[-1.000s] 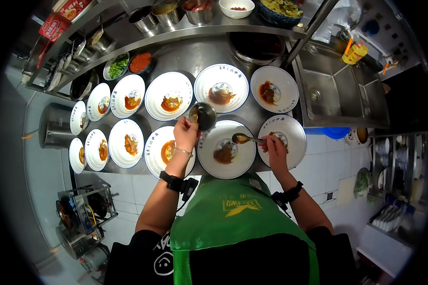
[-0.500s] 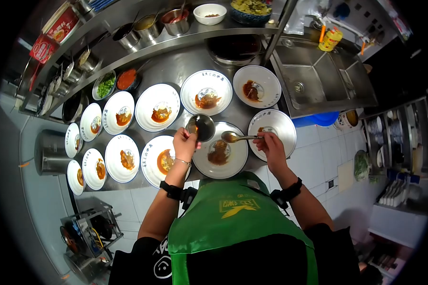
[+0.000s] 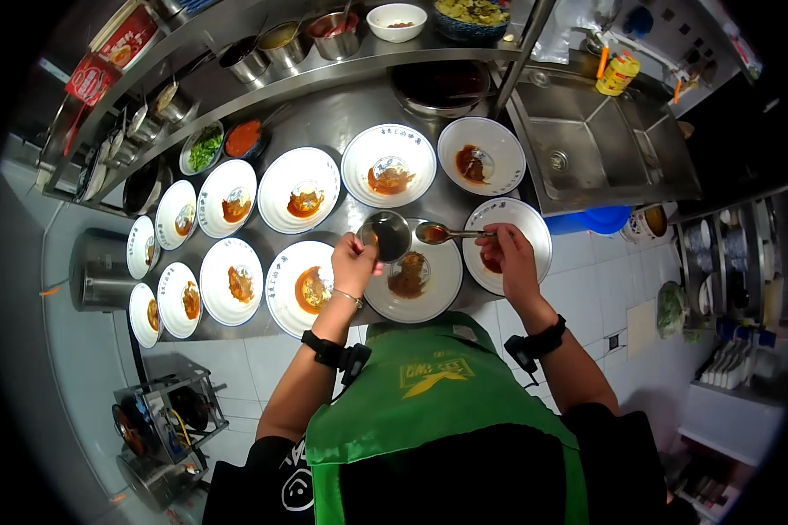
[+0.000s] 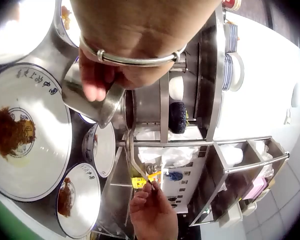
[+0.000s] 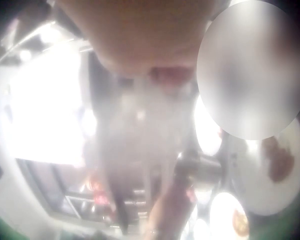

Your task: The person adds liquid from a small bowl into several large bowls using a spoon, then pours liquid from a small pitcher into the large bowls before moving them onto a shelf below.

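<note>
My left hand (image 3: 355, 265) grips a small metal cup (image 3: 398, 238) of dark liquid, tilted in the left wrist view. Between the fingers and thumb of my right hand (image 3: 512, 258) is the handle of a metal spoon (image 3: 433, 233), its bowl end holding some brown liquid close to the cup's right side. Both overlap the far part of a white bowl (image 3: 442, 284) with a blue rim and brown sauce inside. Partly behind the right hand lies another white bowl (image 3: 534, 236) with sauce. The right wrist view is blurred.
More white bowls with sauce, such as one at the back (image 3: 368, 140), line the steel counter (image 3: 302, 114) in two rows. Chopped greens (image 3: 207, 149) and red sauce (image 3: 242, 138) stand behind. A shelf (image 3: 359, 66) with metal pots runs above; a sink (image 3: 578, 166) lies right.
The spoon has moved away from the near right bowl's edge, back beside the cup. The cup has come slightly closer over the front bowl. The head view has shifted a little.
</note>
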